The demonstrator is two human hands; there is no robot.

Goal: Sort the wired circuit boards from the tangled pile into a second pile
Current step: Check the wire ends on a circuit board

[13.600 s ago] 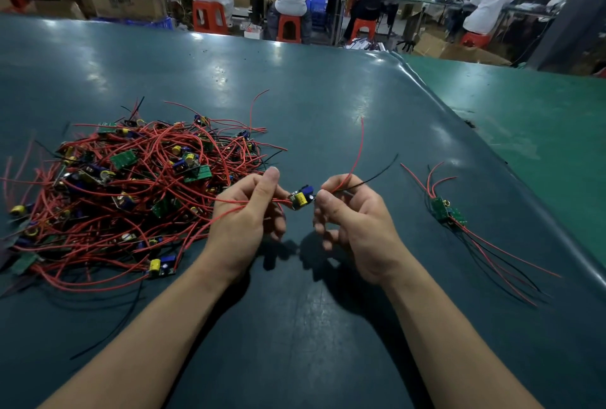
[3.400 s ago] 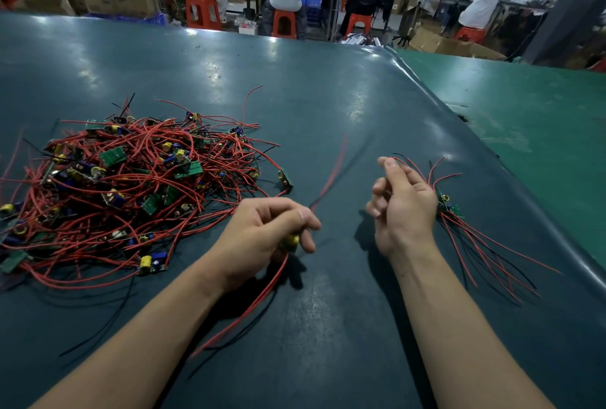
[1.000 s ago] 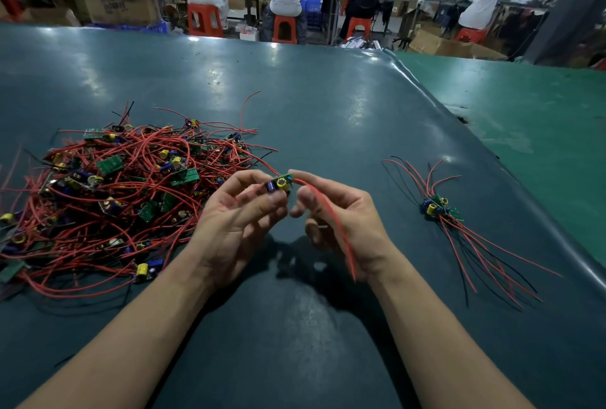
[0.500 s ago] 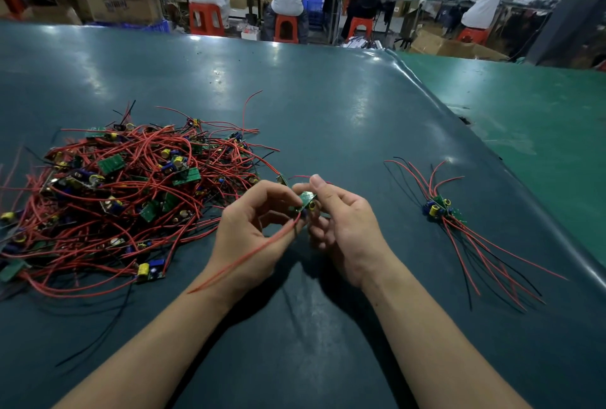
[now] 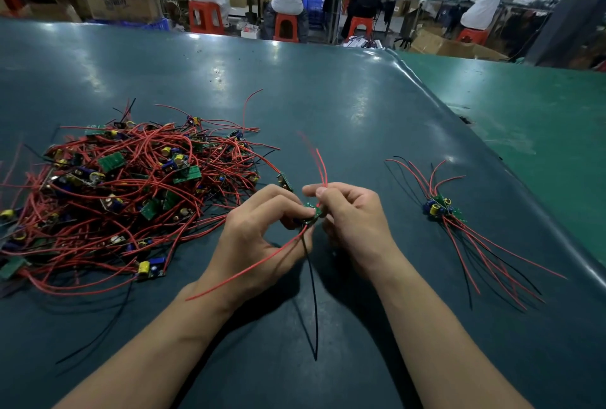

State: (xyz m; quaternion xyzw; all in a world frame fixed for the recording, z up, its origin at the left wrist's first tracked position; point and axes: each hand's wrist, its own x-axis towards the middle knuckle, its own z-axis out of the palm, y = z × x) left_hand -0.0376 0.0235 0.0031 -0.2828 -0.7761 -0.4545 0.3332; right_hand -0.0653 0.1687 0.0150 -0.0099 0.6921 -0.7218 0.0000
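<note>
A: What took up most of the view?

B: The dark teal table, and on its left part the tangled pile of red-wired boards, by far the biggest heap.

A: And the sorted side?

B: A much smaller second pile lay on the right, well apart from the tangle. It was only a few boards lying together, with their red and black leads fanned out toward the near edge. I could not count them exactly.

A: So how far along was the job?

B: Early, I would judge. Nearly everything was still tangled on the left, and only a handful had been moved across.

A: Where was the board being handled?

B: Between the two piles, held above the table. The left hand had its fingers curled and pinched the small green circuit board, while the right hand pinched the red wires that stood up from it. A red lead and a black lead trailed down toward the person.

A: What remained for that one?

B: Probably setting it down on the right.
</note>
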